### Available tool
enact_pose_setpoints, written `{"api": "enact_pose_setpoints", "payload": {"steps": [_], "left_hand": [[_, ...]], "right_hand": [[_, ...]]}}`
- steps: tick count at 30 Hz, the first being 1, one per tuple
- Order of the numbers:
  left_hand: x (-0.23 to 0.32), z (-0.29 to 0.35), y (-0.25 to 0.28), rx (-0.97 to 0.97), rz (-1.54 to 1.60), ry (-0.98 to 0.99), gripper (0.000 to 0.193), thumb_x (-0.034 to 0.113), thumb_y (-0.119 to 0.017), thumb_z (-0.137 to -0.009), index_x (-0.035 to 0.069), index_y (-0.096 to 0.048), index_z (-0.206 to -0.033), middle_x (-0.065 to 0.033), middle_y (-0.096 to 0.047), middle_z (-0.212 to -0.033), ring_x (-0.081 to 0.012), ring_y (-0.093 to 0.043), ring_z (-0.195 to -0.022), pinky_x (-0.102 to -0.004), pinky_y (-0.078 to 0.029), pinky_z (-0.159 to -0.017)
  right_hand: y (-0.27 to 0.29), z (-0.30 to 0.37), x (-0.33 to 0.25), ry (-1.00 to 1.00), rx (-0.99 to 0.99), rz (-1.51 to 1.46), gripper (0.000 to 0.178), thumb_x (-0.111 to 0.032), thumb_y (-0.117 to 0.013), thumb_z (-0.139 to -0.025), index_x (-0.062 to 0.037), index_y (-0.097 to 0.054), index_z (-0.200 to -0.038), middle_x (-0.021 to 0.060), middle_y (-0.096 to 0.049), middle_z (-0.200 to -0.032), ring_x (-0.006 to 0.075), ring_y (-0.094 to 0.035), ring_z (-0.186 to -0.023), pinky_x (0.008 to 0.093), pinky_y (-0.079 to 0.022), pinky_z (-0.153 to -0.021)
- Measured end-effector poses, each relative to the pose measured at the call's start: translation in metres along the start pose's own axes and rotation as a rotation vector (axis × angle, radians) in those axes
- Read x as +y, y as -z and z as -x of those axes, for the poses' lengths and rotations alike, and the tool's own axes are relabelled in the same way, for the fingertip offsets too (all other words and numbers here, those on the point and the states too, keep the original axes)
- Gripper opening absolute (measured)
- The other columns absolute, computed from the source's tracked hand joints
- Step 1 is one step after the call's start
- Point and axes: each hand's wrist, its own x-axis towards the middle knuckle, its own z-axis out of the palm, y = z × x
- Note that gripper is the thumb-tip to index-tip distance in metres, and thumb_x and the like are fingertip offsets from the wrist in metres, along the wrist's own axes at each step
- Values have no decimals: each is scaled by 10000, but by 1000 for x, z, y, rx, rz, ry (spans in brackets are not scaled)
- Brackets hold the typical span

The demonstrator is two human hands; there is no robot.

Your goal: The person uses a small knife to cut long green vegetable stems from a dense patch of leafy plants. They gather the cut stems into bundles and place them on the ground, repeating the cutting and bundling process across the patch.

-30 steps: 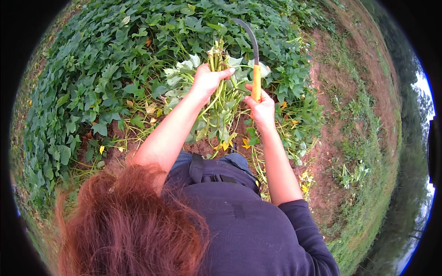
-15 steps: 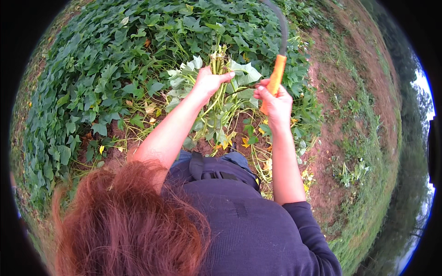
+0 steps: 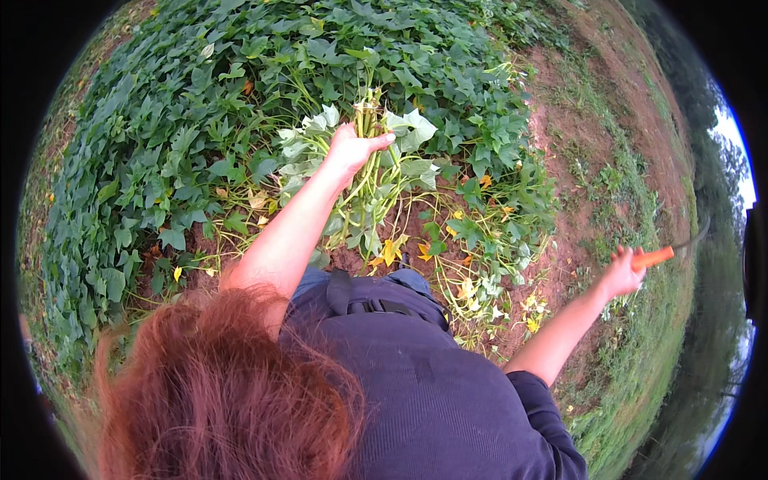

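Note:
My left hand (image 3: 356, 151) is closed round a bunch of leafy green vines (image 3: 370, 196), held upside down so that the stem ends stick up above the thumb. Pale leaf undersides and long stalks hang below the fist. Out to the far right, my right hand (image 3: 621, 277) grips the orange handle of a sickle (image 3: 654, 258). Its thin curved grey blade points away to the right, over the grassy strip and well apart from the bunch.
A dense bed of green leafy vines (image 3: 152, 160) spreads ahead and to the left. Cut stalks and yellow leaves (image 3: 472, 292) lie on reddish soil close to my body. Right of the bed runs a bare earth strip (image 3: 572, 200) with patches of grass (image 3: 632, 376); dark trees (image 3: 708, 264) stand beyond.
My right hand has swung with the sickle from beside the bunch out to the far right, turning the blade from upward to rightward. The left hand still holds the bunch, nearly in place.

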Motion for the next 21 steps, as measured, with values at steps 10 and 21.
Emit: {"api": "enact_pose_setpoints", "payload": {"steps": [10, 21], "left_hand": [[34, 26, -17, -265, -24, 18, 322, 149, -769, -739, 26, -662, -1016, -52, -679, -937, -138, -611, -824, -287, -481, -785], [19, 26, -11, -504, -28, 31, 307, 111, -748, -754, 56, -655, -1041, -23, -675, -961, -113, -608, -883, -280, -481, -812]], "right_hand": [[-120, 240, -65, -569, -1102, -315, 277, -73, -683, -822, -12, -612, -1082, 29, -644, -835, 54, -540, -530, 181, -429, -458], [-158, 233, -88, -611, -1460, -507, 355, 15, -610, -810, -5, -552, -1160, 78, -633, -973, 47, -530, -549, 180, -431, -488]]}}
